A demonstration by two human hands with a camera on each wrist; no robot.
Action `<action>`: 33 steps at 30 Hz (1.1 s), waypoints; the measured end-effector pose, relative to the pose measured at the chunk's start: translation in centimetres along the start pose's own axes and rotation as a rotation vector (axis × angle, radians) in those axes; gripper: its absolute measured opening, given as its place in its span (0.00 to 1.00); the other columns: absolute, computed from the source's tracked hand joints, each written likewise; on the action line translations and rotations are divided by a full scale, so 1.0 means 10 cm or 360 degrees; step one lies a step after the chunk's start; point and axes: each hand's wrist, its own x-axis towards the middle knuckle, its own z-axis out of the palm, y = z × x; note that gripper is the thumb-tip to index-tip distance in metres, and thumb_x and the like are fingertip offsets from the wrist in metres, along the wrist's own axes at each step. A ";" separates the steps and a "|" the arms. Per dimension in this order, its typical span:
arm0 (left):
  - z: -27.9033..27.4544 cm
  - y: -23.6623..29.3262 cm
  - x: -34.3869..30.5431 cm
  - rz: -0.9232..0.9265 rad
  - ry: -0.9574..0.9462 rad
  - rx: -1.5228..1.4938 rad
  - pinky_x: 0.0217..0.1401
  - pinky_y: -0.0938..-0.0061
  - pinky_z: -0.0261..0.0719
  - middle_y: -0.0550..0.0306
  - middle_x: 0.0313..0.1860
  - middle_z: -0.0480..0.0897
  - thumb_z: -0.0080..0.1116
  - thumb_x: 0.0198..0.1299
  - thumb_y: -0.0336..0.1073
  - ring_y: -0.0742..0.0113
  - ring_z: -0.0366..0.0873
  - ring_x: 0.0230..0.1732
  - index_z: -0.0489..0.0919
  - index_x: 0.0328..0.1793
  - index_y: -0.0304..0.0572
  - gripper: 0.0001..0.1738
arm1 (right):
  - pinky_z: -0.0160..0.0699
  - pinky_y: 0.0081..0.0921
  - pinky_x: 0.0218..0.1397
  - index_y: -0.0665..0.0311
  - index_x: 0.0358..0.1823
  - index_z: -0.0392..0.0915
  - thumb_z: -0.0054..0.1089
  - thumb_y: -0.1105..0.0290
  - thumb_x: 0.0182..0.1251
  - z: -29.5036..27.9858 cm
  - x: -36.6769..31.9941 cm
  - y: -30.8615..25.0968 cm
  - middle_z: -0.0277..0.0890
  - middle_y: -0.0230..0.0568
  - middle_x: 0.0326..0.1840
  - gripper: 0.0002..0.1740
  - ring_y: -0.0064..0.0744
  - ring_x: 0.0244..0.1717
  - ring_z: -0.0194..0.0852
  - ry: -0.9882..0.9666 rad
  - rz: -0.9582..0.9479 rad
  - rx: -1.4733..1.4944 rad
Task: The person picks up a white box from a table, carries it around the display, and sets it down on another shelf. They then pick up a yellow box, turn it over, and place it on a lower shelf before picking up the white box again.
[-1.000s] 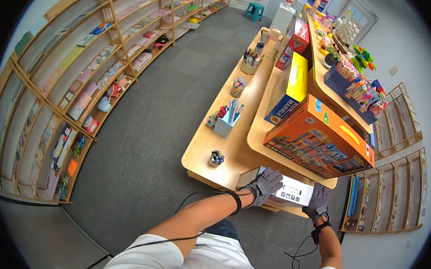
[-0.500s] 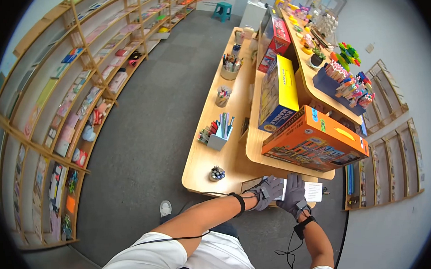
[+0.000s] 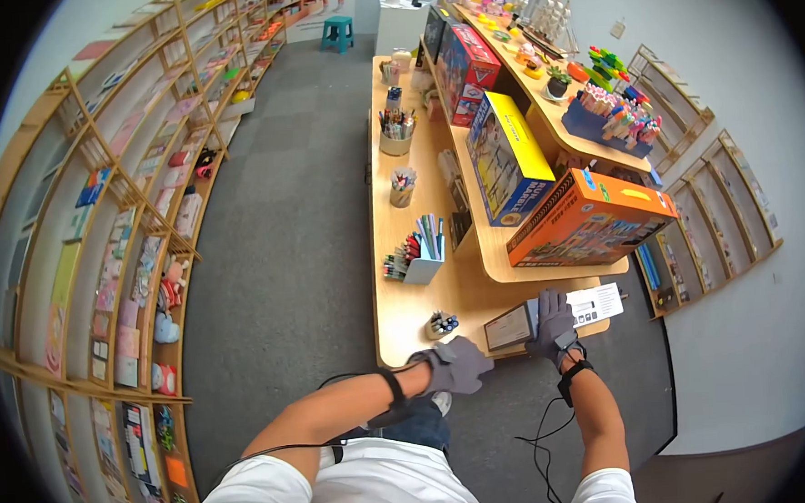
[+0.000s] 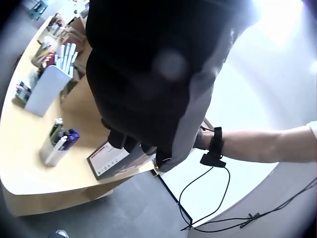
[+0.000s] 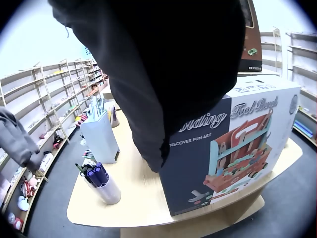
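The left hand (image 3: 458, 365), gloved in grey, is hovering off the table's near edge with its fingers hanging loosely and holding nothing. The right hand (image 3: 553, 327), in a matching glove, is resting on top of the Tool Bench box (image 5: 198, 168), its fingers lying straight and pointing away from the body. That box is standing upright on the low tier of the wooden table (image 3: 478, 298), near its rounded end.

Beside it, a small white cup (image 5: 110, 193) is holding capped pens, some purple. Farther along, a light blue holder (image 3: 428, 270) is carrying tall blue and purple pens, with red ones bunching alongside. Behind that, a clear cup (image 3: 403, 193) is keeping more pens upright, and a wider round holder (image 3: 396, 146) is bristling with a crowd of them. On the top tier, a dark blue tray (image 3: 580, 129) is holding bundles of colourful sticks, and a white pot (image 3: 557, 89) is holding a green plant.
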 end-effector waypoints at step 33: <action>2.23 -0.80 -4.12 -0.1884 0.0088 -0.1097 0.83 0.56 0.71 0.39 0.76 0.82 0.50 0.71 0.66 0.38 0.77 0.77 0.79 0.79 0.46 0.41 | 0.78 0.54 0.70 0.54 0.87 0.52 0.90 0.57 0.43 0.04 0.08 -0.50 0.57 0.47 0.83 0.70 0.59 0.75 0.67 -0.0136 0.0594 0.0034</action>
